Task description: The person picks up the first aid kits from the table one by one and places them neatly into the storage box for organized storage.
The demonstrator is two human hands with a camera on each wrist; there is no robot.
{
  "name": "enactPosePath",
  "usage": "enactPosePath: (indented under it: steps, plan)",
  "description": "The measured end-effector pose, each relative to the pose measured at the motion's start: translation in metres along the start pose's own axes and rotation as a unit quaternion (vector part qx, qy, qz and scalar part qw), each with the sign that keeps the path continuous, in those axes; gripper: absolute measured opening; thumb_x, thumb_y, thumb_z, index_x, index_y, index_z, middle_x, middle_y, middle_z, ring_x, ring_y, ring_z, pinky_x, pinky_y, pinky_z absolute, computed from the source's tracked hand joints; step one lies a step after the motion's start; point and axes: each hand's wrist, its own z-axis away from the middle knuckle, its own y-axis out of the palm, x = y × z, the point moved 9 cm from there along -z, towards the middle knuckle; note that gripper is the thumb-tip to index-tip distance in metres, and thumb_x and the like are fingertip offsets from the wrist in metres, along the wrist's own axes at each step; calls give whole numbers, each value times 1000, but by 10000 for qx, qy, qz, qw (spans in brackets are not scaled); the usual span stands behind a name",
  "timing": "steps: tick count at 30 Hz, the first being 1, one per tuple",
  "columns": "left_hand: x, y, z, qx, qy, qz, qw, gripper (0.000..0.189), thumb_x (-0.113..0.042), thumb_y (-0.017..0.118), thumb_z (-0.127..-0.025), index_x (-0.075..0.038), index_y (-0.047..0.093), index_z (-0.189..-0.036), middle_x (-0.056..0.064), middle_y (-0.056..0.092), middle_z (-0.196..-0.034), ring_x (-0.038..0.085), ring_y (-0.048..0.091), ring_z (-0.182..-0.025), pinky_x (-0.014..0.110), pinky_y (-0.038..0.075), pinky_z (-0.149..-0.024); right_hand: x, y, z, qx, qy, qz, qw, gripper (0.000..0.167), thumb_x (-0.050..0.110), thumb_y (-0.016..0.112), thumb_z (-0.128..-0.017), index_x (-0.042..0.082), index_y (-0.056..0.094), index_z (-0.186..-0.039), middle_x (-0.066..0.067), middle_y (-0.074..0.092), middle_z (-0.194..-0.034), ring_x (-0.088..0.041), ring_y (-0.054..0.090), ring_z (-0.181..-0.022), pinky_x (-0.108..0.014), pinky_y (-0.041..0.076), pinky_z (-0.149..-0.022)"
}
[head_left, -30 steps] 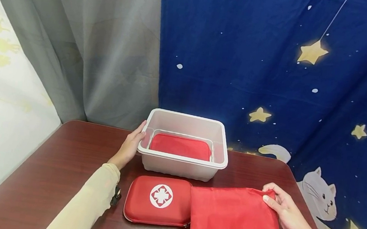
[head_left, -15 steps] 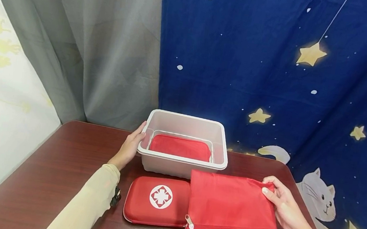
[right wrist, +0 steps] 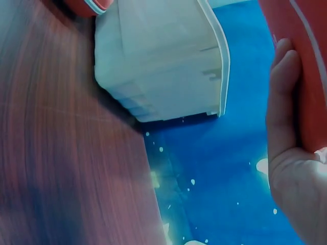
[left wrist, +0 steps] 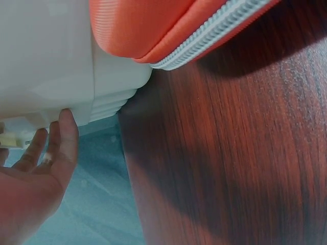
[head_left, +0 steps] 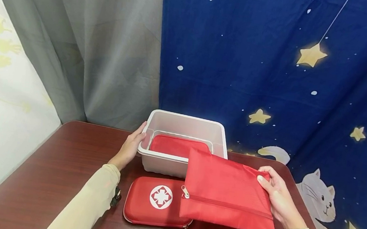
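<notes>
My right hand (head_left: 277,199) pinches the upper right corner of a flat red zippered pouch (head_left: 229,189), thumb on its front. Tilted, the pouch hangs over the table and overlaps the front right of a translucent plastic bin (head_left: 160,165) in the head view. My left hand (head_left: 128,149) holds the bin's left rim; in the left wrist view its fingers (left wrist: 66,132) reach up under the lip. Inside the bin lies a red case (head_left: 176,146), partly hidden by the pouch. A red hard first-aid case (head_left: 146,201) with a white cross lies in front of the bin.
All this is on a dark reddish wooden table (head_left: 47,174) with rounded far corners. Behind it hang a grey curtain (head_left: 119,46) and a blue star-patterned curtain (head_left: 227,59). The bin stands near the far edge.
My right hand has lifted the red pouch up and leftward toward the bin, tilting it and uncovering the first-aid case's right end. My left hand stays at the rim.
</notes>
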Motion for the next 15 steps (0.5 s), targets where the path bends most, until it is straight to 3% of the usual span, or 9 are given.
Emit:
enactPosePath:
  steps: [2,5,7,12,15]
  plan:
    - [3,0,-1,5,-69,20,10000,53,-17,34,-108,-15,22,-159,10,19,-164,28,19,-149,51,17,-119,1,1,-3,-92,-6,-15,10000,14,9,48,-105,12,48,-118,0,63,-101,-14,69,-81,-31,60,-67]
    - [18,0,-7,-30,-48,49,10000,53,-21,34,-109,-20,22,-160,5,18,-165,25,19,-149,51,19,-119,3,2,-8,-236,-23,-66,9997,13,10,49,-105,11,48,-118,0,62,-102,-12,68,-83,-30,59,-68]
    - [18,0,-7,-3,-122,97,9999,53,-21,34,-109,-21,21,-160,5,18,-165,26,20,-148,53,24,-117,3,3,-12,-336,36,-132,9993,13,11,50,-104,12,47,-118,0,62,-102,-12,68,-83,-29,59,-68]
    - [0,2,2,94,-224,187,9995,53,-16,33,-108,-14,20,-160,11,16,-165,30,19,-149,57,24,-116,0,5,-23,-589,199,-205,9979,15,14,52,-104,12,47,-118,2,62,-102,-11,68,-82,-29,59,-69]
    - [-14,2,8,132,-177,24,9998,53,-14,32,-108,-10,19,-159,14,16,-164,31,17,-150,53,17,-119,0,7,-28,-690,195,-215,9972,17,14,52,-104,10,46,-119,1,61,-102,-11,67,-82,-28,59,-70]
